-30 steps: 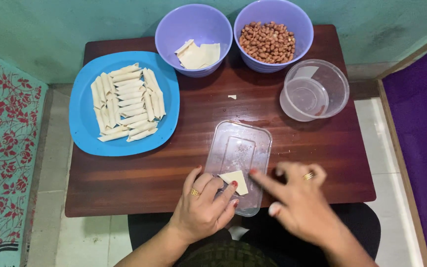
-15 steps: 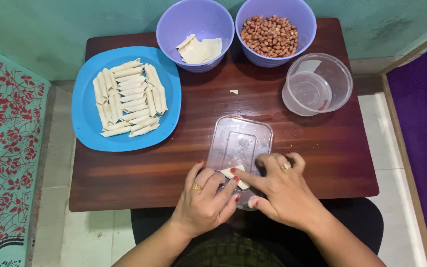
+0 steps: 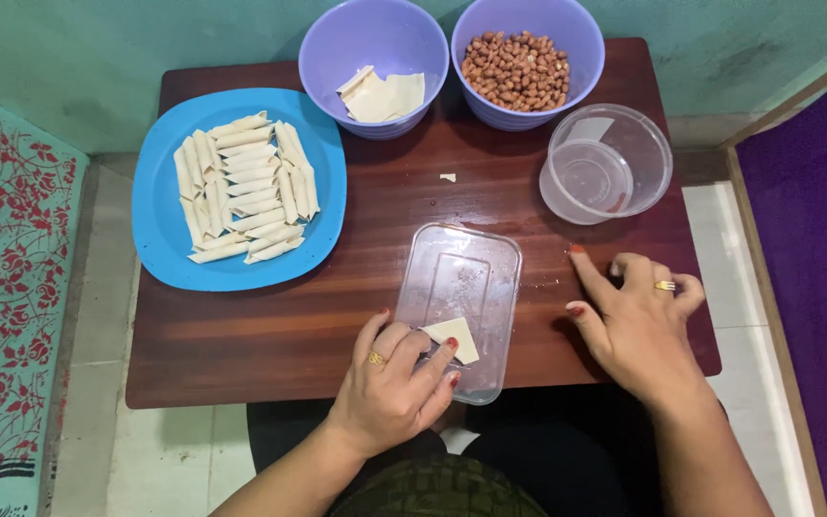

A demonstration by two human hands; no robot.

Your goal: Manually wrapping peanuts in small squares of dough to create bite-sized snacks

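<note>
Blue plate (image 3: 169,251) w/ rows of rolled pastry sticks (image 3: 244,187) sits at table (image 3: 279,335) left. Behind: purple bowl (image 3: 337,48) w/ flat wrapper squares (image 3: 382,94), then purple bowl of peanuts (image 3: 517,69). Left hand (image 3: 390,388), grip narrow, pins a small wrapper piece (image 3: 456,339) on the clear lid (image 3: 459,278) at front centre. Right hand (image 3: 636,321) flat on table, fingers spread, holding nothing, just below clear round container (image 3: 607,163).

Dark brown wooden bench (image 3: 337,325); bright blue plate (image 3: 169,239); 2 lavender bowls (image 3: 337,48); clear plastic lid (image 3: 452,273); teal floor cloth with red floral pattern (image 3: 2,287); purple mat (image 3: 815,239).
</note>
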